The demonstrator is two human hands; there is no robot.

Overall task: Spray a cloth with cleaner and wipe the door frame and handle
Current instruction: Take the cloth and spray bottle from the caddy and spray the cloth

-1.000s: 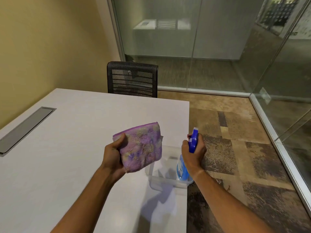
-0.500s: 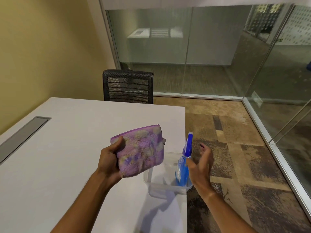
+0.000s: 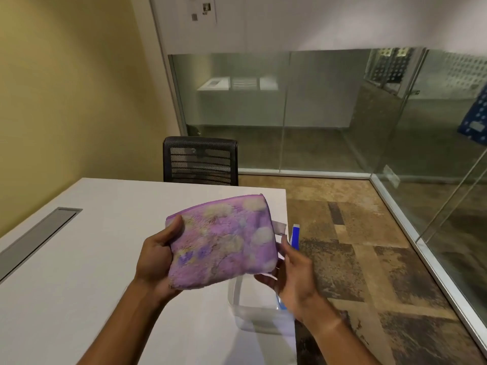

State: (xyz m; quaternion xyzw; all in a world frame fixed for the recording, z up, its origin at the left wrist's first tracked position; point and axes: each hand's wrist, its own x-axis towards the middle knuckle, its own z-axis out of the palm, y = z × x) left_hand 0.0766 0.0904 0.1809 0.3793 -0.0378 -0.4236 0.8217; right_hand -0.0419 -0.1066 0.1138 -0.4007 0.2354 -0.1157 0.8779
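While my left hand point(image 3: 155, 262) gripped the folded purple cloth point(image 3: 224, 241) by its left edge, my right hand point(image 3: 295, 275) touched its lower right corner with loose, uncurled fingers; the blue spray bottle point(image 3: 295, 235) stood in a clear tub point(image 3: 250, 312) at the tabletop's point(image 3: 105, 233) right edge

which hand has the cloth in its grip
The left hand: its thumb presses on the left edge of the purple cloth. The right hand is beside its right edge, fingers open.

White table point(image 3: 92, 272) — clear tub point(image 3: 258, 320) at its right edge.
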